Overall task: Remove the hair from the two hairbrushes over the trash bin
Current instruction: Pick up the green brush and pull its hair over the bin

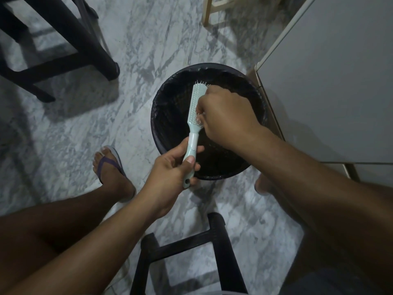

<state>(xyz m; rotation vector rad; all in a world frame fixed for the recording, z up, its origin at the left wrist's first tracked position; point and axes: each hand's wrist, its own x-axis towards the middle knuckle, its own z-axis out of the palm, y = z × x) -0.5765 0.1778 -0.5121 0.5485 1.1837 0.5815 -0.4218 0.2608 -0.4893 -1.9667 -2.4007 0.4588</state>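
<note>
A pale mint-green hairbrush [196, 103] hangs over the round black trash bin [170, 99], which is lined with a dark bag. My left hand [170, 173] grips the brush by its handle, head pointing away from me. My right hand [225, 116] is at the bristle side of the head, fingers curled into the bristles. Whether hair is between those fingers is hidden by the hand. Only one hairbrush is in view.
The bin stands on a grey marble floor beside a white cabinet [331, 86] on the right. A dark stool [53, 45] is at the upper left, another dark stool [187, 252] under me. My left foot in a purple sandal [110, 165] is left of the bin.
</note>
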